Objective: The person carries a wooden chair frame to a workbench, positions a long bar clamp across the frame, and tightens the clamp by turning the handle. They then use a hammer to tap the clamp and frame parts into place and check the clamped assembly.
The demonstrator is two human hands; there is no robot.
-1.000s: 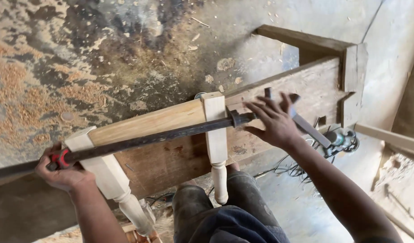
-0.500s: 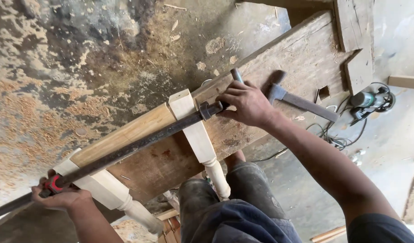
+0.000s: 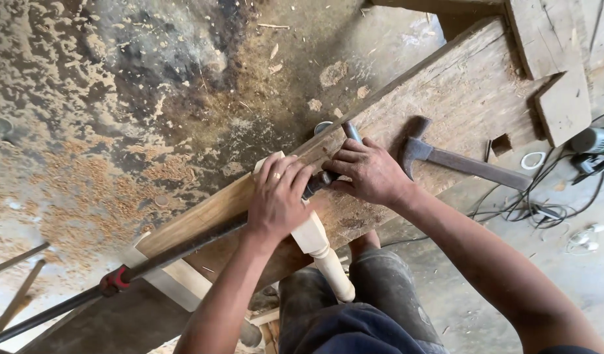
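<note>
Here the left hand (image 3: 279, 196) lies curled over the pale turned leg (image 3: 318, 246) and the dark bar clamp (image 3: 184, 246), gripping them. Touching it, the right hand (image 3: 367, 174) closes around the clamp's head on the workbench (image 3: 472, 98), near a hammer (image 3: 459, 160).

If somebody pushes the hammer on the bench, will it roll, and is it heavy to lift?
The hammer probably would not roll: its head lies flat on the rough wooden bench. It likely feels head-heavy, since the head looks like dark metal and is thicker than the handle. It should slide stiffly rather than bend.
</note>
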